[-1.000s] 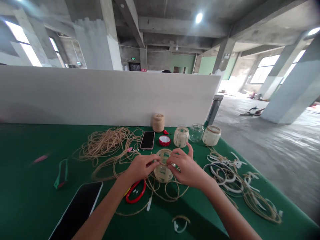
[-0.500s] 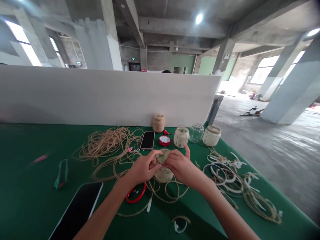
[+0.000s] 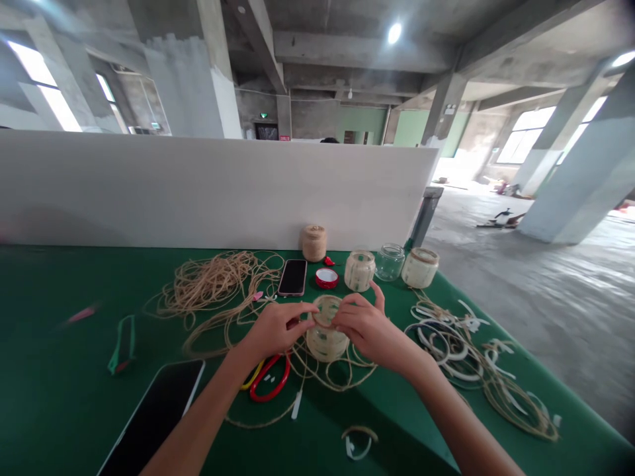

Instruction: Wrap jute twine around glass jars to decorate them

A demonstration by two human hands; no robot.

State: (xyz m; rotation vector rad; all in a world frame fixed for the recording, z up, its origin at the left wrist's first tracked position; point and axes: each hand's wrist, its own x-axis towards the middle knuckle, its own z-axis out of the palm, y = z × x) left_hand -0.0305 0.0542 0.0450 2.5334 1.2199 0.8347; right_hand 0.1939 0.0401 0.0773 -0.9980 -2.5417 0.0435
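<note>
The left hand point(image 3: 275, 328) and right hand point(image 3: 370, 328) are holding a wrapped jar point(image 3: 321, 344) between them, just above the loose twine point(image 3: 337, 377) on the green table point(image 3: 64, 396). The jar is tilted with its ringed end up and away from the person; whether it is touching the table cannot be determined. The left fingers point(image 3: 302, 309) are curled against the near side of that ring, and the right fingers point(image 3: 344, 318) are clenching the opposite side, while the right thumb point(image 3: 380, 295) is standing raised and clear of the jar. Beyond the hands, a twine heap point(image 3: 208, 281) is lying left of a phone point(image 3: 292, 277), and a red lid point(image 3: 327, 277) is sitting beside the phone. Three jars point(image 3: 389, 262) are standing in a row, with a twine ball point(image 3: 314, 242) against a white partition point(image 3: 198, 192). White strips point(image 3: 441, 347) are lying tangled to the right, a red ring point(image 3: 270, 378) is lying below the left hand, and a tablet point(image 3: 153, 416) is lying at the near edge.
</note>
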